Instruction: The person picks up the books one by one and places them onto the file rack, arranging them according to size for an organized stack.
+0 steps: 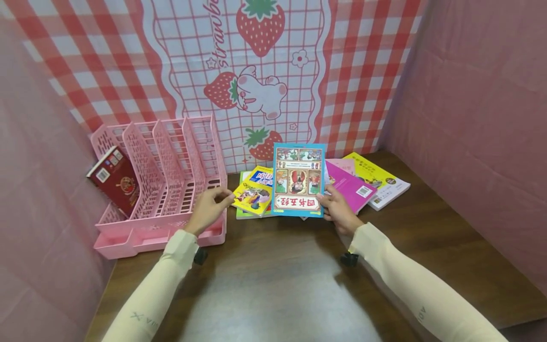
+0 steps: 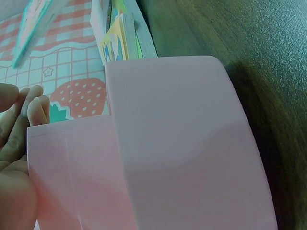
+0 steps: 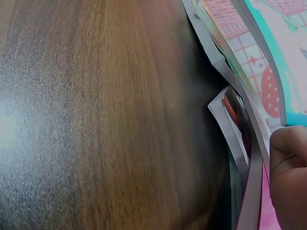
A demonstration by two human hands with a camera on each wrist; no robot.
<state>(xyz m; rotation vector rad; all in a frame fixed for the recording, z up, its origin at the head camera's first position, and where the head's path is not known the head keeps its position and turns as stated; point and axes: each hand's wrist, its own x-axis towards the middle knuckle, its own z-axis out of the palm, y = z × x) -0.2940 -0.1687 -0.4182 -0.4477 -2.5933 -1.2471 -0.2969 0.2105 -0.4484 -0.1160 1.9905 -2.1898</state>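
A blue-bordered book (image 1: 298, 180) is held up above the other books, its printed cover facing me with the large title at the bottom upside down. My right hand (image 1: 339, 208) pinches its lower right edge, thumb on the cover; in the right wrist view the thumb (image 3: 290, 148) lies at the book's corner. My left hand (image 1: 210, 208) is over the right end of the pink file rack (image 1: 171, 223), fingers loosely bent and holding nothing. The left wrist view shows those fingers (image 2: 21, 115) beside the rack's smooth side wall. A dark red book (image 1: 117, 183) leans in the leftmost slot.
On the wooden table (image 1: 273, 285) behind the held book lie a yellow book (image 1: 252, 197), a magenta book (image 1: 348, 185) and another yellow book (image 1: 376, 180), overlapping in a pile. A strawberry-print cloth (image 1: 260, 85) hangs at the back, with pink curtains on both sides.
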